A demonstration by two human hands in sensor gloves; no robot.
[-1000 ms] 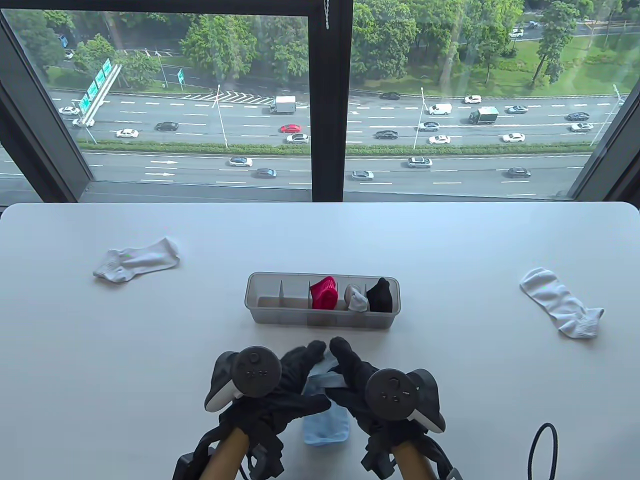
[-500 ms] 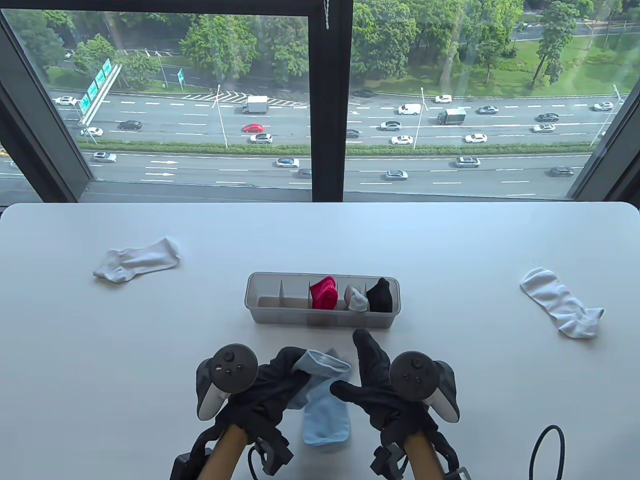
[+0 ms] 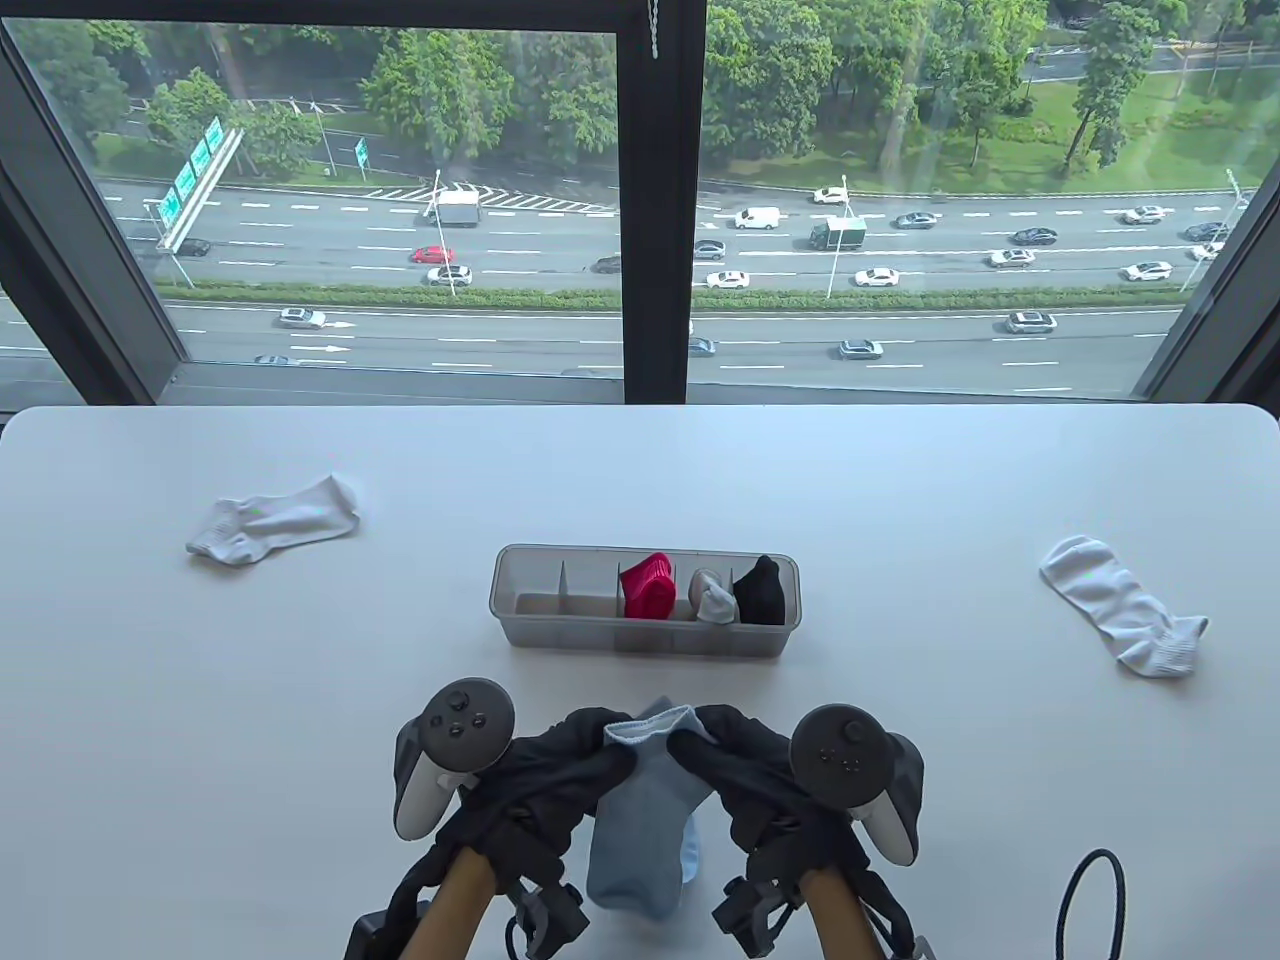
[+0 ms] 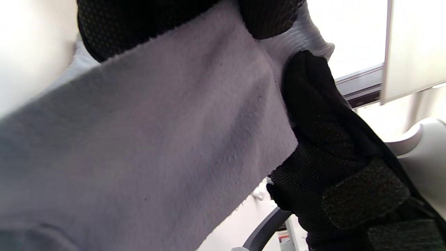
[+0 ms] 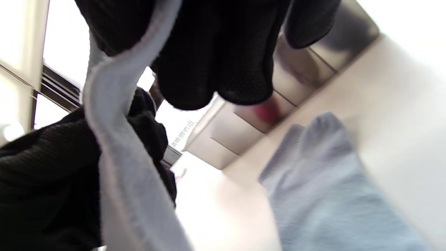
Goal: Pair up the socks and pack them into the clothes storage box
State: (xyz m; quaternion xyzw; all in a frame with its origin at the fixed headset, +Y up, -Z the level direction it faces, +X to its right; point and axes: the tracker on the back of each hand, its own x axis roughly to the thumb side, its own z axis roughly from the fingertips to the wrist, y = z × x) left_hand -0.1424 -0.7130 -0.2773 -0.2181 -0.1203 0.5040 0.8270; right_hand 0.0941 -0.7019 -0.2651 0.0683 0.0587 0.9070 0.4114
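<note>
Both hands, left hand (image 3: 560, 775) and right hand (image 3: 745, 775), pinch the blue sock's (image 3: 640, 810) cuff, probably stretching it; keep the fingers gripping evenly and roll neatly.

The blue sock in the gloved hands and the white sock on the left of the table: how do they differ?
The blue sock is light blue, while the white sock is white. The blue sock hangs by its cuff, pinched by the left hand and right hand; the white sock lies flat, untouched. Both are short socks outside the storage box.

Table view high, facing window; wrist views close, tilted upward; all share light blue sock (image 3: 640, 800).
</note>
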